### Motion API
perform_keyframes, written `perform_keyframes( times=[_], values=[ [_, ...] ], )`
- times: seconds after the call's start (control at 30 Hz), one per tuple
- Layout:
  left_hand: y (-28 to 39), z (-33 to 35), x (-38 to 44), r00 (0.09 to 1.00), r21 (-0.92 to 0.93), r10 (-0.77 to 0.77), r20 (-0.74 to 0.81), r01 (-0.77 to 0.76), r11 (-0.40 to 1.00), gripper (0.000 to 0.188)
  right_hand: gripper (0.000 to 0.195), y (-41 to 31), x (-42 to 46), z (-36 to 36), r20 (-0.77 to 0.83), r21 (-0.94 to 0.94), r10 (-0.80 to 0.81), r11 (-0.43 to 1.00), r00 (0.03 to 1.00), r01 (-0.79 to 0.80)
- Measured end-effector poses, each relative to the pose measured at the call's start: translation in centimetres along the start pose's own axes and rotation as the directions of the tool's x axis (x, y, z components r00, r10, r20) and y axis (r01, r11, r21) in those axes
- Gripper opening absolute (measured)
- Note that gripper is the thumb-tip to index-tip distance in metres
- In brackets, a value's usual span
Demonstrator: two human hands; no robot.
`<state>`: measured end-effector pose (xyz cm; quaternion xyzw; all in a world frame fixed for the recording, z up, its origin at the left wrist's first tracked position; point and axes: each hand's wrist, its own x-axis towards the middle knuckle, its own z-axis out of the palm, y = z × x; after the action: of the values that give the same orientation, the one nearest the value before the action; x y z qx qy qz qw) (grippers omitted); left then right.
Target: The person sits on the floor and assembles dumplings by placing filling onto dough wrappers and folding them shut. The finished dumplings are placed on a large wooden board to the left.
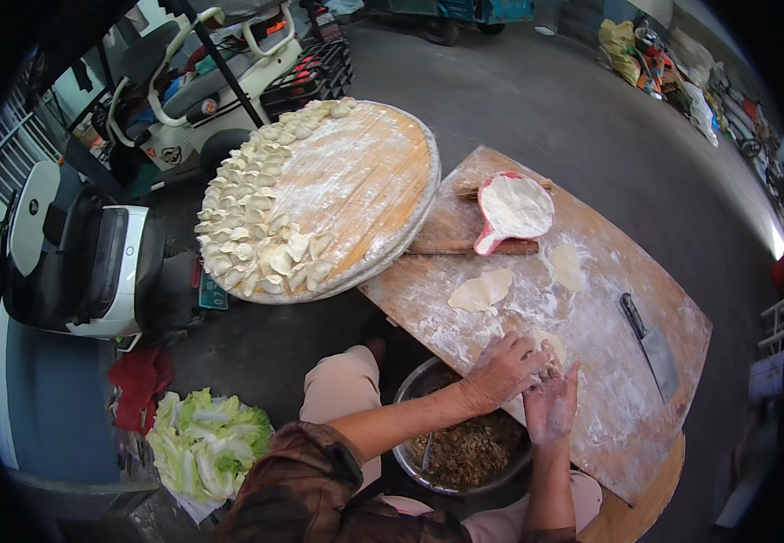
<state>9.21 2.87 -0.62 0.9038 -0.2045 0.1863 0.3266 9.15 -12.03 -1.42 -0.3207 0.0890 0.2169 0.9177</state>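
Both my hands meet above the near edge of a floured wooden board point(609, 366). My left hand point(506, 366) pinches at a dough wrapper point(549, 343), and my right hand point(551, 407) supports it from below, palm up. Further up the board lie two flattened dough pieces, one oval point(481, 290) and one rounder point(569, 267). Beneath my forearms is a metal bowl of minced filling point(470, 451) with a spoon point(427, 451) in it. Rows of folded dumplings point(246, 203) cover the left part of a round floured board point(358, 176).
A red scoop of flour point(517, 207) rests over a wooden rolling pin point(466, 247). A cleaver point(651, 349) lies on the board's right. Leafy cabbage point(208, 441) is piled at lower left, near a red cloth point(139, 387). Parked vehicles point(107, 265) stand at left.
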Motion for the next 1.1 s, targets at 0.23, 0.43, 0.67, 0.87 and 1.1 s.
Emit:
perform_keyframes(
  times=[0.23,0.43,0.67,0.87,1.1],
  values=[
    [-2.3,-3.3,1.5,0.888,-0.523,-0.459,0.009,0.396,0.755,0.031,0.046,-0.5,2.0,-2.2,0.001,-0.875,-0.329,0.458,0.944,0.16],
    [-11.3,-15.2,3.3,0.812,-0.198,-0.505,-0.292,0.466,0.862,0.024,0.034,-1.3,0.9,-2.5,0.062,-0.992,-0.383,0.078,0.922,0.099],
    [-26.7,-30.9,-2.2,0.594,0.183,-0.546,-0.591,0.758,0.627,0.032,0.039,0.0,1.5,-2.5,0.091,-0.965,-0.302,0.208,0.949,0.159],
    [-31.1,-34.2,-5.6,0.716,0.47,-0.461,-0.524,0.695,0.545,0.03,0.037,0.0,1.6,-2.5,0.049,-0.966,-0.282,0.23,0.958,0.117],
    [-33.2,-33.2,-6.5,0.809,0.684,-0.497,-0.315,0.556,0.472,0.032,0.036,0.6,1.9,-2.7,0.039,-0.963,-0.248,0.25,0.968,0.103]
  ],
)
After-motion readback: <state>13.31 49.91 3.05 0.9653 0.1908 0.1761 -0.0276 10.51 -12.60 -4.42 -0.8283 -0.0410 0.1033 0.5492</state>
